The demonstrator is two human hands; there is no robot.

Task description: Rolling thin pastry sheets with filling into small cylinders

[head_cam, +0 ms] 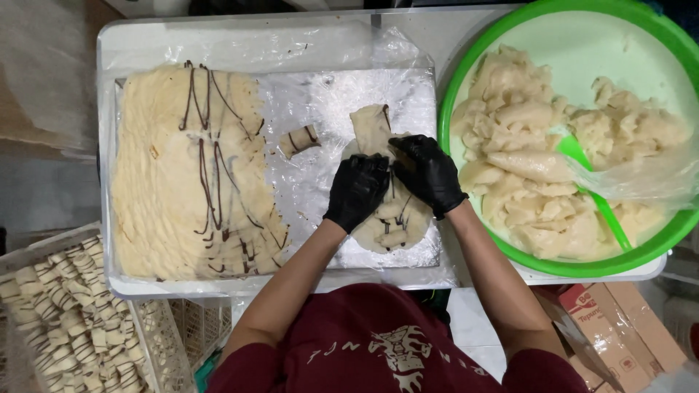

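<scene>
The tabletop (131, 36), white, was covered by clear plastic film (328, 51). A metal tray (320, 102) was set on its left and middle portion. A green round basin (466, 80) was placed at the right, just beside the tray.

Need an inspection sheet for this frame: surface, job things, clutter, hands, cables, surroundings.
Surface: metal tray lined with plastic film.
Job's things: wrapper with dark stripes, partly folded; stack of striped wrappers; green basin of pale filling with green spoon.
Clutter: small rolled piece lying apart.
Grippers: left hand and right hand, black-gloved, pressing the wrapper.
Cables: nothing seen.
Surroundings: crate of finished rolls; cardboard box.
</scene>
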